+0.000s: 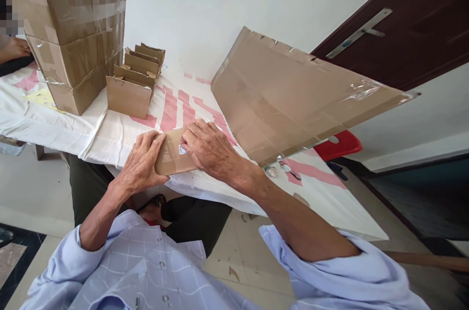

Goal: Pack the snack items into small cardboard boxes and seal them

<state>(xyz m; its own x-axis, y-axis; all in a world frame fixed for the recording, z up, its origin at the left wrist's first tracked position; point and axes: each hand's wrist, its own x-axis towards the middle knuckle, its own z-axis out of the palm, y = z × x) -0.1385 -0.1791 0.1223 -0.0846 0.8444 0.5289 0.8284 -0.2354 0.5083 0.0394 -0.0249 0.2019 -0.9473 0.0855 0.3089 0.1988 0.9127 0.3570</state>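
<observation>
A flat brown cardboard box (172, 153) lies at the near edge of the cloth-covered table, directly in front of me. My left hand (141, 163) grips its left end, the thumb and fingers spread around the edge. Over the right part of the box is my right hand (207, 146), its fingers bunched together and curled. At those fingertips a small white sticker (182, 149) with blue marking shows against the top of the box. The right end of the box is hidden under my right hand and wrist.
Several folded cardboard pieces (129, 97) stand in a row beyond my left hand. Taped cartons (82, 31) are stacked at the left, with another person's hand (16, 48) behind. A large cardboard sheet (286, 90) leans at the right, near a tape roll (271, 171) and red stool (339, 146).
</observation>
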